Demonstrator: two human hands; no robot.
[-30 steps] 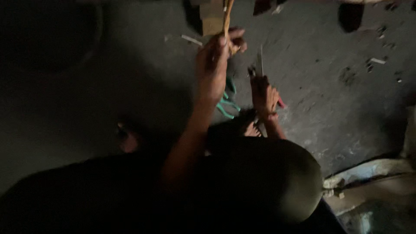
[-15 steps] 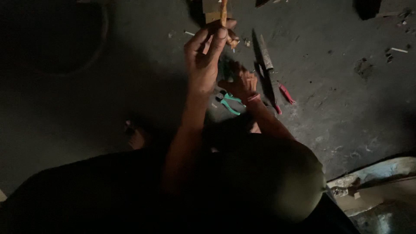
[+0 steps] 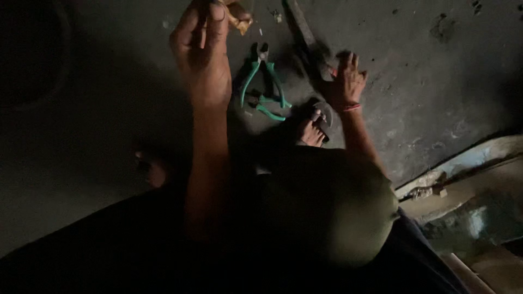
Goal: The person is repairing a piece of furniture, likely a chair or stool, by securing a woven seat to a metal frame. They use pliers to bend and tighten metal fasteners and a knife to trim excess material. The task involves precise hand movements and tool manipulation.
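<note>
Green-handled pliers (image 3: pixel 264 81): lying flat on the dark concrete floor (image 3: pixel 425 71), handles spread apart, metal nose pointing away from the person; taken here as the landmark. A second, smaller green-handled tool (image 3: pixel 267 109): just below the pliers, touching or nearly touching their handles; its kind cannot be told in the dim light. Left hand (image 3: pixel 202 51): raised to the left of the pliers, above the floor, fingers (image 3: pixel 217 22) curled closed on a thin pale stick (image 3: pixel 237 16), of which only a short end shows at the top edge; the forearm runs straight down from the hand toward the camera. Right hand (image 3: pixel 347 81): to the right of the pliers, down at the floor, fingers spread open and resting on or just over a long dark flat blade-like tool (image 3: pixel 305 35) that runs up and to the left from the hand; whether the hand grips it cannot be told. A red band (image 3: pixel 352 107) circles the right wrist. Bare foot (image 3: pixel 311 132): below and to the right of the pliers, toes on a dark sandal (image 3: pixel 327 117), just beside the right wrist. Knee in dark olive cloth (image 3: pixel 332 207): well below the pliers, filling the lower middle. Pale broken ledge (image 3: pixel 468 163): far right of the pliers.
</note>
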